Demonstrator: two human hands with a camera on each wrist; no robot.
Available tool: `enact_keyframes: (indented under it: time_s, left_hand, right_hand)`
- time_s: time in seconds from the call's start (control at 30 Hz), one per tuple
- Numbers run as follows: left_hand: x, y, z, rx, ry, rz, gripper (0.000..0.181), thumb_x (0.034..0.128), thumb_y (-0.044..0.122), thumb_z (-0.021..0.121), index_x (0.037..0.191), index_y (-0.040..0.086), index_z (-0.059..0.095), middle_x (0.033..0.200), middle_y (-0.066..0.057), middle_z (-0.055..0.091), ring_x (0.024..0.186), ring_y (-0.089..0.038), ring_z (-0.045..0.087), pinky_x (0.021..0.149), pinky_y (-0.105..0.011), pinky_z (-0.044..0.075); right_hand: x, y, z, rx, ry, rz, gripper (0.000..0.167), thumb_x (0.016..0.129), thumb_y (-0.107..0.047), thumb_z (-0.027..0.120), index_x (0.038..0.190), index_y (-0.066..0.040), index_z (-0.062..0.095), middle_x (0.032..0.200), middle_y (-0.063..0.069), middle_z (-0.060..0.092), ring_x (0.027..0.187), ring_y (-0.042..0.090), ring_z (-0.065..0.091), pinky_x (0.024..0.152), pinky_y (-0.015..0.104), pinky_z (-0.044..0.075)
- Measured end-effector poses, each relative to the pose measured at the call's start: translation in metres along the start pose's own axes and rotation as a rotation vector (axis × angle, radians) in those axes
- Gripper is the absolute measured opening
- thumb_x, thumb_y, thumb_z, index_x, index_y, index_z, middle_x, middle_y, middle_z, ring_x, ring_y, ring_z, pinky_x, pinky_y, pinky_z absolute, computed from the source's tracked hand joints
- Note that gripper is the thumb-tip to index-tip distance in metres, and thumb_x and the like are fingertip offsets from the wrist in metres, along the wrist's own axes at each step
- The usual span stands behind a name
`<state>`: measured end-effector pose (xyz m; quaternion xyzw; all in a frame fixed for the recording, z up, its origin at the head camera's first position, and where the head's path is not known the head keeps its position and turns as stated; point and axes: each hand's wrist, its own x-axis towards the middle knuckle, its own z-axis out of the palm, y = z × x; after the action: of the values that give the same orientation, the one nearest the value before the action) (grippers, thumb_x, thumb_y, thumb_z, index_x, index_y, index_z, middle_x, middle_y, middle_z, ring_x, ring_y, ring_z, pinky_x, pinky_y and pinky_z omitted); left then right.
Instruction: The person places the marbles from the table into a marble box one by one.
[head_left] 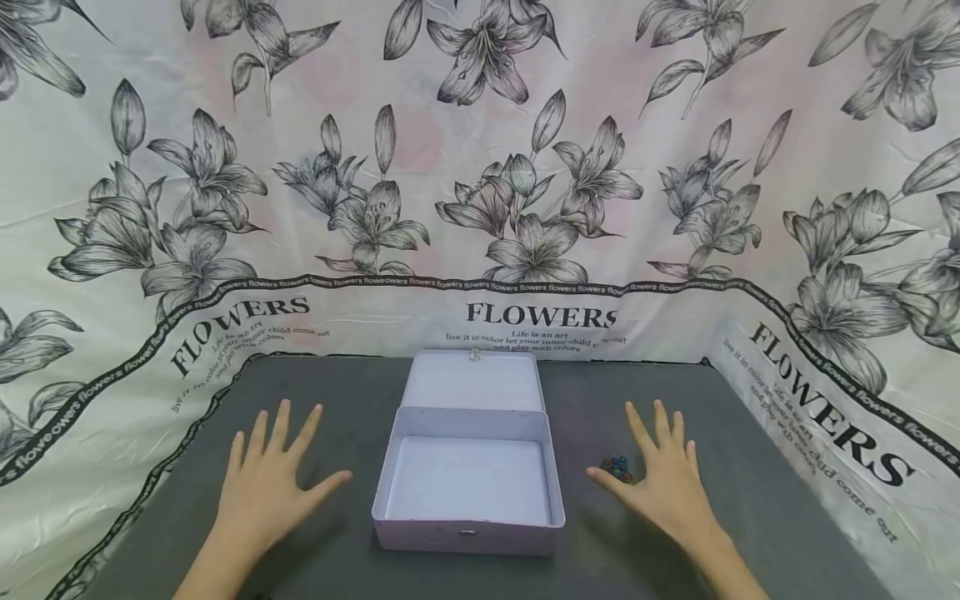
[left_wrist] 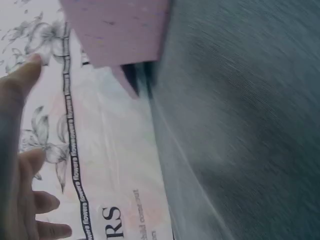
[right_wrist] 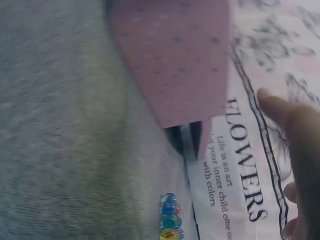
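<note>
In the head view a hinged box (head_left: 468, 537) stands on the grey table with its lid (head_left: 472, 382) tipped back. Its pale interior holds nothing that I can see, and its outer wall (right_wrist: 172, 60) shows pink with small specks in the right wrist view. My left hand (head_left: 272, 487) is held to the left of the box, fingers spread, touching nothing. To the right of the box my right hand (head_left: 663, 483) is also spread and holds nothing. Just beyond its thumb lies a small cluster of coloured glass marbles (head_left: 617, 467), partly hidden by the hand.
A white cloth (head_left: 540, 321) with grey flowers and printed lettering hangs behind the table and along both sides. The grey tabletop (head_left: 322, 550) runs around the box. A small clasp (head_left: 475, 355) sits on the lid's far edge.
</note>
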<state>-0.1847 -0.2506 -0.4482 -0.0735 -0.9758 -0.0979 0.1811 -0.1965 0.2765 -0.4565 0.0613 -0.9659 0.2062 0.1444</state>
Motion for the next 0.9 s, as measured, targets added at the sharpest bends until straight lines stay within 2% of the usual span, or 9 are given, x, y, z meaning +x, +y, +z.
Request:
enact_keyframes:
  time_s: [0.07, 0.13, 0.23, 0.33, 0.43, 0.53, 0.63, 0.73, 0.9]
  left_hand:
    - [0.003, 0.003, -0.002, -0.083, 0.0, -0.031, 0.105, 0.091, 0.077, 0.063, 0.172, 0.031, 0.016, 0.171, -0.03, 0.022, 0.152, -0.059, 0.024, 0.12, -0.074, 0.014]
    - [0.005, 0.006, -0.003, -0.178, -0.018, -0.069, 0.104, 0.0941, 0.073, 0.064, 0.172, 0.032, 0.009, 0.172, -0.028, 0.019, 0.151, -0.059, 0.026, 0.118, -0.076, 0.019]
    - [0.005, 0.011, -0.002, -0.357, -0.067, -0.122, 0.098, 0.1004, 0.063, 0.063, 0.172, 0.033, 0.003, 0.174, -0.024, 0.015, 0.151, -0.059, 0.029, 0.113, -0.079, 0.026]
    - [0.002, 0.015, 0.003, -0.585, -0.105, -0.165, 0.086, 0.108, 0.049, 0.058, 0.172, 0.031, 0.004, 0.172, -0.024, 0.024, 0.145, -0.056, 0.042, 0.106, -0.077, 0.038]
    - [-0.002, 0.021, 0.013, -0.77, -0.101, -0.174, 0.075, 0.1112, 0.035, 0.055, 0.172, 0.024, 0.012, 0.169, -0.023, 0.032, 0.133, -0.045, 0.059, 0.099, -0.064, 0.052]
    - [-0.004, 0.026, 0.026, -0.853, -0.074, -0.138, 0.073, 0.1093, 0.026, 0.059, 0.17, 0.015, 0.021, 0.169, -0.02, 0.034, 0.117, -0.023, 0.066, 0.081, -0.04, 0.059]
    - [-0.009, 0.031, 0.038, -0.889, -0.044, -0.086, 0.072, 0.1059, 0.019, 0.065, 0.168, 0.01, 0.029, 0.168, -0.019, 0.038, 0.101, -0.006, 0.06, 0.06, -0.027, 0.05]
    - [-0.014, 0.035, 0.048, -0.925, -0.054, -0.048, 0.073, 0.1031, 0.015, 0.069, 0.166, 0.009, 0.034, 0.165, -0.019, 0.042, 0.084, -0.002, 0.055, 0.054, -0.025, 0.045]
    - [-0.019, 0.042, 0.056, -0.909, -0.189, -0.051, 0.077, 0.0991, 0.022, 0.076, 0.166, 0.015, 0.038, 0.145, -0.016, 0.062, 0.069, -0.004, 0.047, 0.057, -0.024, 0.045]
  right_hand:
    - [0.0, 0.004, -0.004, 0.125, -0.041, 0.054, 0.11, 0.092, -0.063, 0.074, 0.173, -0.02, 0.013, 0.174, 0.03, -0.001, 0.155, 0.061, -0.005, 0.11, 0.087, 0.011]
    - [0.0, 0.01, -0.007, 0.227, -0.045, 0.107, 0.102, 0.097, -0.057, 0.072, 0.172, -0.019, 0.015, 0.174, 0.028, 0.001, 0.156, 0.061, 0.001, 0.11, 0.086, 0.014]
    - [-0.001, 0.021, -0.006, 0.345, -0.018, 0.178, 0.089, 0.102, -0.051, 0.068, 0.17, -0.015, 0.025, 0.174, 0.026, 0.016, 0.154, 0.059, 0.02, 0.111, 0.08, 0.028]
    - [-0.002, 0.034, 0.003, 0.412, 0.013, 0.243, 0.079, 0.105, -0.05, 0.064, 0.165, -0.01, 0.035, 0.166, 0.025, 0.037, 0.144, 0.049, 0.045, 0.108, 0.064, 0.045]
    - [-0.002, 0.05, 0.015, 0.462, -0.01, 0.311, 0.071, 0.106, -0.051, 0.063, 0.157, -0.006, 0.044, 0.153, 0.022, 0.053, 0.125, 0.029, 0.066, 0.096, 0.043, 0.057]
    - [-0.002, 0.063, 0.023, 0.496, -0.046, 0.346, 0.061, 0.105, -0.048, 0.065, 0.144, -0.003, 0.054, 0.132, 0.017, 0.067, 0.099, 0.008, 0.07, 0.08, 0.029, 0.056]
    - [-0.003, 0.072, 0.027, 0.521, -0.062, 0.297, 0.046, 0.102, -0.039, 0.073, 0.127, -0.002, 0.064, 0.108, 0.011, 0.073, 0.082, 0.004, 0.067, 0.072, 0.026, 0.055]
    - [-0.006, 0.078, 0.031, 0.519, -0.063, 0.167, 0.03, 0.097, -0.028, 0.081, 0.113, -0.006, 0.072, 0.093, 0.002, 0.072, 0.073, 0.01, 0.064, 0.065, 0.027, 0.053]
    - [-0.009, 0.086, 0.035, 0.524, -0.088, -0.01, 0.025, 0.087, -0.02, 0.089, 0.107, -0.013, 0.076, 0.091, -0.004, 0.072, 0.071, 0.012, 0.058, 0.063, 0.026, 0.049]
